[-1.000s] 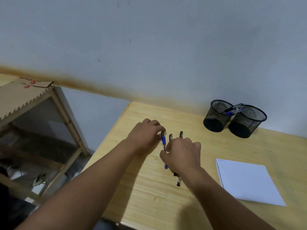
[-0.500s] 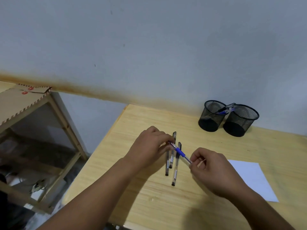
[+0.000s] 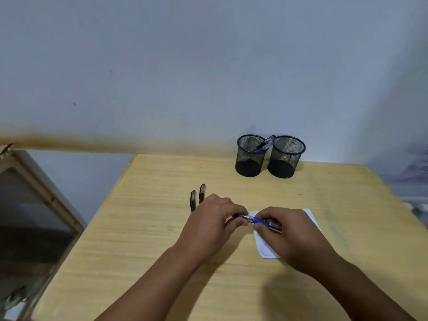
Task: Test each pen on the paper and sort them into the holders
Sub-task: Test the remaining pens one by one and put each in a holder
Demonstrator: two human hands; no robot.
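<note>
At the far left edge stands a pale wooden frame stand (image 3: 39,200), beside the light wooden table (image 3: 150,251). On the table lie two black capped pens (image 3: 193,200), side by side and pointing away from the person, their near ends hidden behind the left hand (image 3: 210,225). That hand's fingers are curled, the fingertips pinched on one end of a blue ballpoint pen (image 3: 260,221); the right hand (image 3: 284,235) pinches the pen's other part between thumb and forefinger, so both hands hold it level just above a white sheet of paper (image 3: 311,216), which the right hand mostly covers. Toward the back of the table stand two round black wire-mesh pen holders, touching each other. The left holder (image 3: 249,156) contains one blue pen (image 3: 266,144), leaning so that its upper end rests over the rim where the two meet. In the right holder (image 3: 286,157) only its dark mesh floor shows.
</note>
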